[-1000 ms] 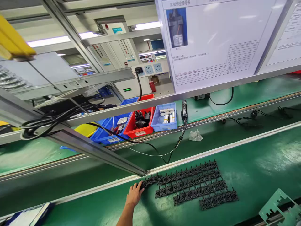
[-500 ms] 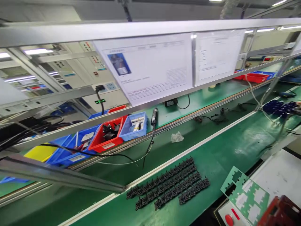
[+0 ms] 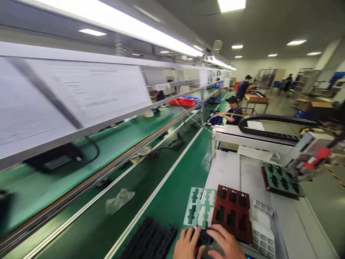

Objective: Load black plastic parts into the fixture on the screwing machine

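Note:
Both my hands meet at the bottom edge of the head view, over the near edge of the green bench. My left hand and my right hand have their fingers curled around a small black part held between them. Just beyond them lies a dark red fixture plate with cut-outs, beside a green cut-out template. The block of black parts lies on the bench to the left of my hands.
A green conveyor belt runs away to the right with a crumpled clear bag on it. A machine with a white table and a green tray stands right. Other workers sit further down the line.
The view has swung far to the right and up along the line. My left hand has left the row of black parts, and both hands are now together on a small black part.

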Tool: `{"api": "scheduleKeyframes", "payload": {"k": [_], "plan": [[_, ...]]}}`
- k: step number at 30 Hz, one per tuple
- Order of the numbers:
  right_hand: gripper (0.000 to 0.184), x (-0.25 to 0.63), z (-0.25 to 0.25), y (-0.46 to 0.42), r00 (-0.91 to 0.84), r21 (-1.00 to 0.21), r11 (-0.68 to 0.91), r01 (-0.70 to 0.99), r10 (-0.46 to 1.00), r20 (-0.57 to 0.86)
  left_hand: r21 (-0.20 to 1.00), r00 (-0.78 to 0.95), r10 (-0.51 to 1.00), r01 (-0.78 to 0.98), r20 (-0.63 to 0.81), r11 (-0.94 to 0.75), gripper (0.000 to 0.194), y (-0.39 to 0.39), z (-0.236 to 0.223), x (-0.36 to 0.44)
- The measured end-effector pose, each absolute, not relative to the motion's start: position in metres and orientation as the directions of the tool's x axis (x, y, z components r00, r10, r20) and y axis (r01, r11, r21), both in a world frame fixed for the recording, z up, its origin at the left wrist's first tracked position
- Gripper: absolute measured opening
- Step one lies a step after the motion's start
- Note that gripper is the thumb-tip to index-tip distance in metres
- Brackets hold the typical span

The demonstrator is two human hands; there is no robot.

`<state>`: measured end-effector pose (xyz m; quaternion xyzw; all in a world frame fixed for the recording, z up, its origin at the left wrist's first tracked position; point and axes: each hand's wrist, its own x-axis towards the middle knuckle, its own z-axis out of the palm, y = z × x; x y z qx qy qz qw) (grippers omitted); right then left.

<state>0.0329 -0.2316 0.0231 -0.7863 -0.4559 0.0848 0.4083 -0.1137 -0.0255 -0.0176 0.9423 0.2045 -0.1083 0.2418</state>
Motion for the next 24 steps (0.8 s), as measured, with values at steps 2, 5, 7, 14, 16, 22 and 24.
{"api": "scheduleKeyframes", "payload": {"k": [2, 5, 7, 14, 16, 22, 24], "plan": [[0.044, 0.040, 0.008, -0.249, 0.631, -0.746, -0.278, 0.605, 0.739, 0.236, 0.393, 0.926, 0.247, 0.348, -0.285, -0.851, 0.068, -0.052, 0.016, -0.063], [0.045, 0.053, -0.006, -0.279, 0.720, -0.777, -0.336, 0.532, 0.662, 0.207, 0.365, 0.941, 0.149, 0.260, -0.305, -0.894, 0.068, -0.089, 0.043, -0.015], [0.044, 0.059, -0.008, -0.297, 0.764, -0.798, -0.367, 0.479, 0.622, 0.172, 0.338, 0.938, 0.095, 0.213, -0.334, -0.917, 0.068, -0.107, 0.042, 0.003], [0.040, 0.070, 0.003, -0.339, 0.900, -0.857, -0.428, 0.288, 0.427, 0.089, 0.237, 0.924, -0.036, 0.060, -0.381, -0.970, 0.095, -0.119, 0.020, 0.028], [0.040, 0.071, 0.001, -0.345, 0.907, -0.843, -0.458, 0.282, 0.413, 0.079, 0.230, 0.920, -0.080, 0.011, -0.384, -0.973, 0.104, -0.113, 0.023, 0.030], [0.029, 0.076, -0.008, -0.342, 0.935, -0.751, -0.634, 0.185, 0.349, -0.064, 0.281, 0.901, -0.164, -0.049, -0.402, -0.958, 0.112, -0.098, 0.033, 0.031], [0.026, 0.078, -0.002, -0.335, 0.938, -0.697, -0.694, 0.183, 0.335, -0.087, 0.283, 0.901, -0.168, -0.052, -0.400, -0.958, 0.110, -0.098, 0.032, 0.030]]}}
